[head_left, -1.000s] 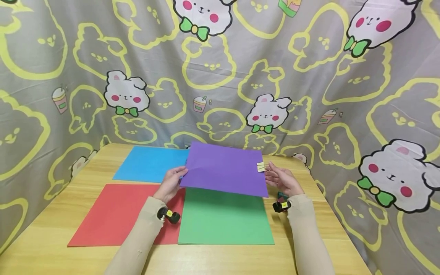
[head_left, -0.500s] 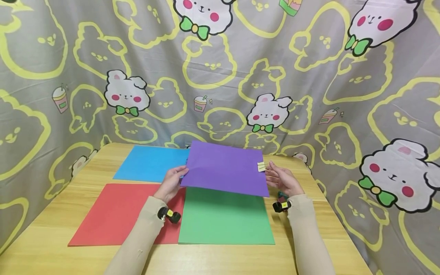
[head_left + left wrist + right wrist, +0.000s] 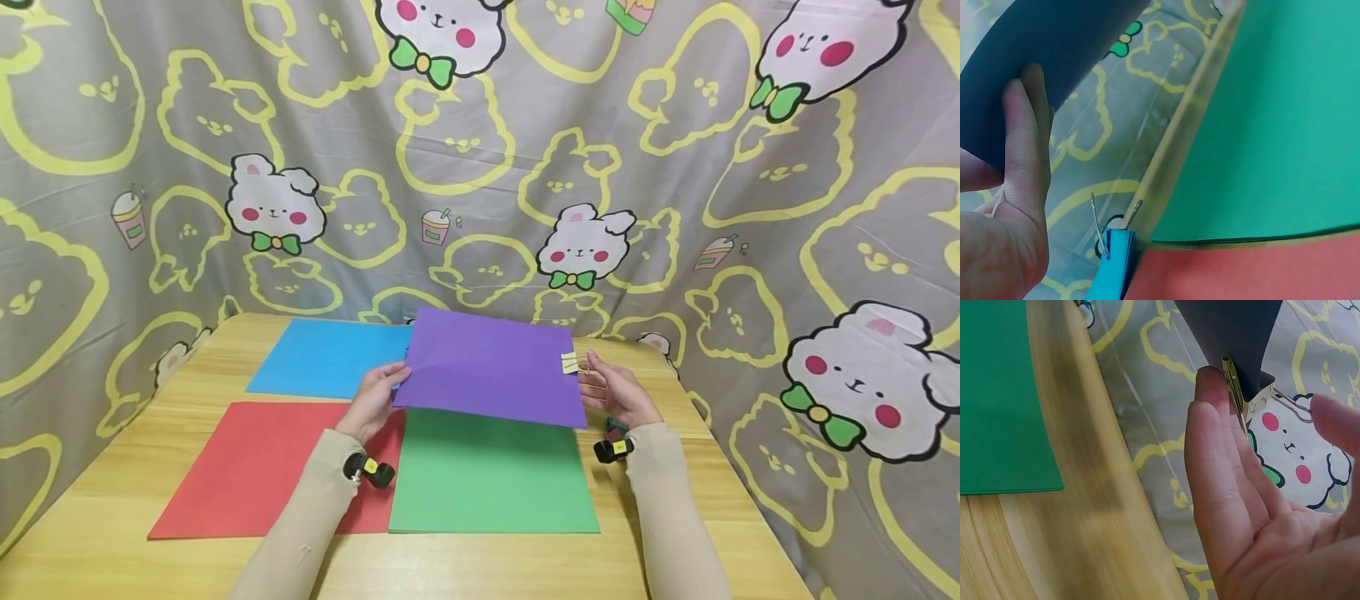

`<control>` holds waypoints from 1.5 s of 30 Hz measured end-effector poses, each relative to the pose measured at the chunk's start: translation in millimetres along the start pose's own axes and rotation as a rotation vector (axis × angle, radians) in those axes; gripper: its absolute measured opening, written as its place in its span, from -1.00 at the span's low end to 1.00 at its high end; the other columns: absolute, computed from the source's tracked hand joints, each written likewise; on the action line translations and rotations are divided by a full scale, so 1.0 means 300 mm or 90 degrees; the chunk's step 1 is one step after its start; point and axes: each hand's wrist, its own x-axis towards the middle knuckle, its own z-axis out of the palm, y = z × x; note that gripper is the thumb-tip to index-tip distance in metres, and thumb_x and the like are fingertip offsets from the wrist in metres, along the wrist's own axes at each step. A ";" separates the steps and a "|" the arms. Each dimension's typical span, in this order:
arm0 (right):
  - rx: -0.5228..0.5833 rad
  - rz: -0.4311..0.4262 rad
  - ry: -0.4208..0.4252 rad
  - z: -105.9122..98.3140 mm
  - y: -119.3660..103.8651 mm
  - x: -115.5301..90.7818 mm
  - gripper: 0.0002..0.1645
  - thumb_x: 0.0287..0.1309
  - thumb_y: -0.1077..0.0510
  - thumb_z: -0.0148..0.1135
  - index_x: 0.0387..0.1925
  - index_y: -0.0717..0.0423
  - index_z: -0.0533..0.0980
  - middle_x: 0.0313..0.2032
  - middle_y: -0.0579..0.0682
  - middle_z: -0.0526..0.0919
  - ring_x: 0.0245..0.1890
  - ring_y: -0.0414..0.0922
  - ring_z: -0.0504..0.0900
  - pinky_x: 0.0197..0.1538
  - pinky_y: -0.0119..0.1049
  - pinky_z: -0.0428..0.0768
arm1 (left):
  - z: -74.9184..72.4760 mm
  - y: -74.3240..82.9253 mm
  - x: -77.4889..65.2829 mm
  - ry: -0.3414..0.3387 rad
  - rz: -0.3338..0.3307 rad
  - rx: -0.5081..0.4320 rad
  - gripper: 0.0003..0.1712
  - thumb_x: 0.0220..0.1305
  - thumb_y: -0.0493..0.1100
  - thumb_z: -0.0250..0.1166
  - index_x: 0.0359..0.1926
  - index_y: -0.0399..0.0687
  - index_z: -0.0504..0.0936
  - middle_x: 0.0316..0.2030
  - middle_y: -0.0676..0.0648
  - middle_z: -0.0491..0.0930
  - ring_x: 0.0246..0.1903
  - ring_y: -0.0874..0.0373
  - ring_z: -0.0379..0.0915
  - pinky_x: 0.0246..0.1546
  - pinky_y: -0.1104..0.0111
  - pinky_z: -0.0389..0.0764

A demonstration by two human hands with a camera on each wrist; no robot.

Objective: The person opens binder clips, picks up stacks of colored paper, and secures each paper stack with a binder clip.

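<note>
A purple sheet of paper [image 3: 487, 367] is held up, slightly tilted, over the green sheets. My left hand [image 3: 372, 402] pinches its left edge, thumb on top and fingers underneath. A pale yellow binder clip [image 3: 570, 363] sits on the sheet's right edge. My right hand [image 3: 618, 393] holds this clip by its wire handles; in the right wrist view the thumb meets one handle and nearly straight fingers lie along the other. The purple sheet looks dark in both wrist views. A blue binder clip [image 3: 1113, 256] shows below the left hand, its wire handles spread.
Green sheets [image 3: 495, 483] lie stacked on the wooden table [image 3: 540, 567], beside red sheets [image 3: 247, 467] on the left. Behind the red lies a blue sheet [image 3: 337, 358]. Small dark green and red things [image 3: 617, 429] show by the right wrist. A patterned curtain [image 3: 480, 167] surrounds the table.
</note>
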 end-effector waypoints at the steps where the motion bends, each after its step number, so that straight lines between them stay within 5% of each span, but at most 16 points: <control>1: -0.002 0.000 0.001 0.001 0.000 -0.001 -0.36 0.49 -0.28 0.07 0.24 0.15 0.39 -0.28 -0.18 0.72 -0.33 -0.27 0.76 -0.16 -0.37 0.77 | 0.001 0.000 0.000 0.001 0.000 -0.001 -0.52 0.62 -0.20 0.04 0.40 -0.39 0.33 -0.37 0.15 0.73 -0.42 0.32 0.67 -0.34 0.48 0.71; 27: 0.027 -0.009 -0.030 0.022 -0.013 -0.003 -0.46 0.52 -0.27 0.04 0.19 0.04 0.38 -0.38 -0.17 0.77 -0.39 -0.24 0.78 -0.22 -0.35 0.77 | 0.010 -0.001 0.005 0.016 -0.001 -0.016 -0.55 0.62 -0.20 0.05 0.38 -0.36 0.36 -0.40 0.14 0.74 -0.46 0.30 0.68 -0.36 0.47 0.72; 38: 0.005 -0.029 -0.027 0.038 -0.011 -0.002 -0.20 0.57 -0.17 0.02 0.51 0.28 0.11 -0.30 -0.16 0.80 -0.30 -0.22 0.79 -0.18 -0.35 0.78 | 0.015 -0.007 0.002 0.015 0.001 -0.010 -0.57 0.62 -0.20 0.04 0.36 -0.33 0.36 -0.42 0.16 0.72 -0.47 0.31 0.66 -0.38 0.47 0.70; 45: -0.021 -0.031 -0.026 0.049 -0.017 0.000 -0.21 0.59 -0.05 0.03 0.58 0.24 0.02 -0.26 -0.24 0.75 -0.30 -0.26 0.75 -0.21 -0.39 0.74 | 0.014 -0.013 0.007 0.015 0.005 -0.006 -0.55 0.61 -0.22 0.05 0.38 -0.35 0.34 -0.38 0.16 0.71 -0.44 0.32 0.65 -0.37 0.49 0.69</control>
